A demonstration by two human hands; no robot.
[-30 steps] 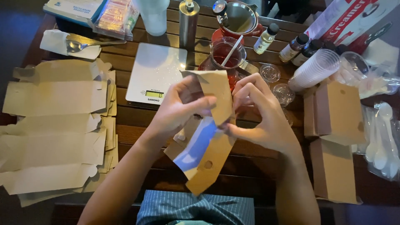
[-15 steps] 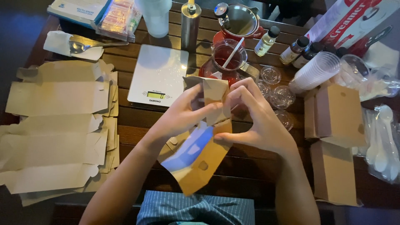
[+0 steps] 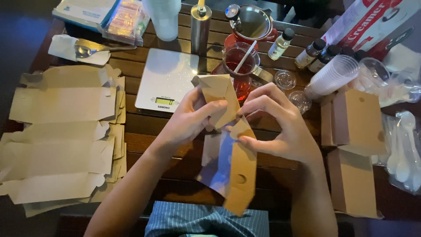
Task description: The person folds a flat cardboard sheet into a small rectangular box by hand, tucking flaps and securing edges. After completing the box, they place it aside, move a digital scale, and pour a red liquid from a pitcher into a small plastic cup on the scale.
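A brown cardboard box (image 3: 230, 162) is held above the near edge of the wooden table (image 3: 131, 127), in front of the scale (image 3: 166, 81). The left hand (image 3: 190, 120) is clamped on its top flap, and the right hand (image 3: 280, 127) pinches the side tab. The flap should be pressed along its crease, with the tab kept aligned.

A kitchen scale (image 3: 169, 79) sits on the wooden counter (image 3: 140, 127), flat cardboard sheets (image 3: 61, 136) stacked at its left, a red drink glass (image 3: 239, 66) and stacked plastic cups (image 3: 333, 75) beyond.
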